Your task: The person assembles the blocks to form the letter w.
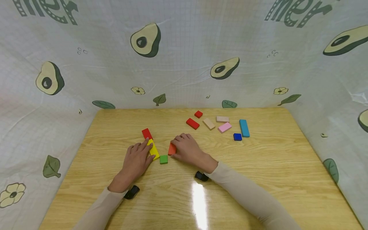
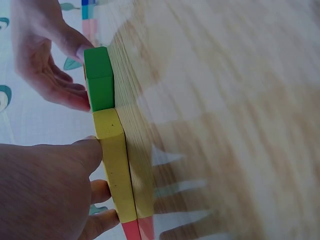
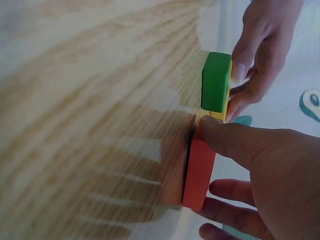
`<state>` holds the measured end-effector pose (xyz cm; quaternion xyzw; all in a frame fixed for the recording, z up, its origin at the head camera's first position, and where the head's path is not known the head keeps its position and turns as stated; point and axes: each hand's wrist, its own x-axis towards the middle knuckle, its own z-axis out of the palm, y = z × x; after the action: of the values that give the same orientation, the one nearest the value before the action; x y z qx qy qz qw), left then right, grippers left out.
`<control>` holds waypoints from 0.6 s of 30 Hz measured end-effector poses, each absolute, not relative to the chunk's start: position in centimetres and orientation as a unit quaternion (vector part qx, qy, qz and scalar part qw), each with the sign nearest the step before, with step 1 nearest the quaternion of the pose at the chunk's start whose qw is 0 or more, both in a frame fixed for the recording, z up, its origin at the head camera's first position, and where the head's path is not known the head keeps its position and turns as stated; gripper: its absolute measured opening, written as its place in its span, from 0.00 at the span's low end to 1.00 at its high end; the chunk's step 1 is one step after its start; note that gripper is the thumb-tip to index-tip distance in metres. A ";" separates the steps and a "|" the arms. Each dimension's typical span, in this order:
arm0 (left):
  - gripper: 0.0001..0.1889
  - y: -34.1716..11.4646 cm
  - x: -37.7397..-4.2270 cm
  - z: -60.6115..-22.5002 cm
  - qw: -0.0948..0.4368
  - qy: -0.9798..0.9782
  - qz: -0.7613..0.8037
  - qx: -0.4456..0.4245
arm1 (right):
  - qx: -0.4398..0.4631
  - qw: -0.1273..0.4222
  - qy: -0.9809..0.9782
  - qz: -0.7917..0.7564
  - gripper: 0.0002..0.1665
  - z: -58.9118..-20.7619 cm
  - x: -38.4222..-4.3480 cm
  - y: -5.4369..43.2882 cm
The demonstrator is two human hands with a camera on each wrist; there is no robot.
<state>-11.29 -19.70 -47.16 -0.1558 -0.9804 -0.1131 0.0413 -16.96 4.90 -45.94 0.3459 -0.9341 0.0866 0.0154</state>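
Note:
On the wooden table (image 1: 258, 179) my left hand (image 1: 137, 159) lies over a long yellow block (image 1: 153, 149), thumb and fingers on its edges (image 2: 117, 170). A red block (image 1: 147, 133) touches the yellow one's far end. My right hand (image 1: 187, 149) grips an orange-red block (image 1: 172, 149) between thumb and fingers (image 3: 200, 167). A small green block (image 1: 163, 159) sits flat between the two hands, against the yellow block's near end (image 2: 100, 85) and close to the orange-red one (image 3: 216, 82).
Loose blocks lie at the far right of the table: two red (image 1: 192, 123), a tan (image 1: 209, 124), a light pink (image 1: 222, 119), a pink (image 1: 224, 127), a dark blue (image 1: 237, 136) and a long teal one (image 1: 244, 128). An avocado-print cloth (image 1: 184, 57) walls the table.

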 end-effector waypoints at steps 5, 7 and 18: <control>0.28 -19.7 -11.4 -47.3 0.037 -0.981 -0.111 -0.155 | 0.343 0.020 -0.937 0.068 0.31 -46.1 -16.8 4.7; 0.28 -19.7 -11.4 -47.3 0.034 -0.981 -0.109 -0.154 | 0.342 0.020 -0.937 0.063 0.31 -46.1 -16.7 4.6; 0.29 -19.8 -11.5 -47.3 0.028 -0.982 -0.103 -0.153 | 0.340 0.029 -0.939 0.043 0.32 -46.3 -16.4 4.2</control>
<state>-11.50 -19.77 -47.30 -0.1532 -0.9825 -0.1026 0.0278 -16.37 4.25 -46.28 0.3400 -0.9390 0.0426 0.0286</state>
